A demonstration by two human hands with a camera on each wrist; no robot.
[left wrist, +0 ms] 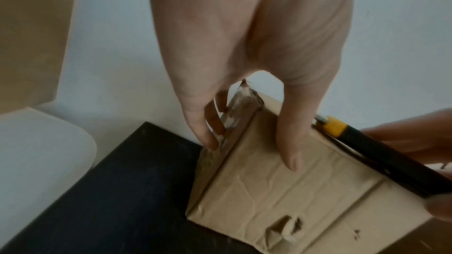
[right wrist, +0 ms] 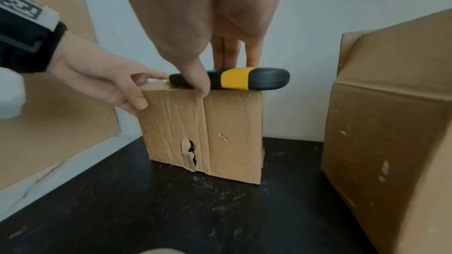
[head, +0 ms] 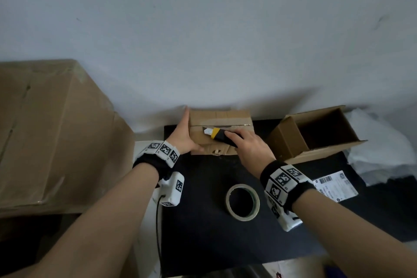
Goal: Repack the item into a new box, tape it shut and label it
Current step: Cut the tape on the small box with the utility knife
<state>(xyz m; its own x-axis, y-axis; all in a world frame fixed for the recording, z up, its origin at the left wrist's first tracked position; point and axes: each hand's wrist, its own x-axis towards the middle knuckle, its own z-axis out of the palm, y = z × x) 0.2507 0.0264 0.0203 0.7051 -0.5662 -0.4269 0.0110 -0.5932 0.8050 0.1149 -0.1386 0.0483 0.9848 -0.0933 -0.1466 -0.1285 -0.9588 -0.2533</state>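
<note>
The right hand (head: pixel 249 144) was closed around a black-and-yellow utility knife (head: pixel 217 135), thumb on the near side of the handle and fingers behind it. The blade end lay on the taped top seam of the damaged box (right wrist: pixel 208 132), pointing toward the left hand (head: pixel 184 135). That hand gripped the box's left end: its thumb (left wrist: pixel 291 142) lay on the front face near the top edge, and its fingers (left wrist: pixel 208 130) pressed against the taped left side.

The damaged box stood on a black table (head: pixel 203 232), against the white wall (head: pixel 203 29). Its front face was creased and carried a torn hole low down, with a smaller puncture beside it.

To the right, near but apart, stood an open empty box (head: pixel 320 133), flaps up. A roll of tape (head: pixel 242 202) lay flat on the table nearer the person, between the forearms. A printed shipping label (head: pixel 336 185) lay just right of the right wrist. A large cardboard carton (head: pixel 52 131) stood left of the table. Crumpled white packing material (head: pixel 381 153) lay at the far right.
</note>
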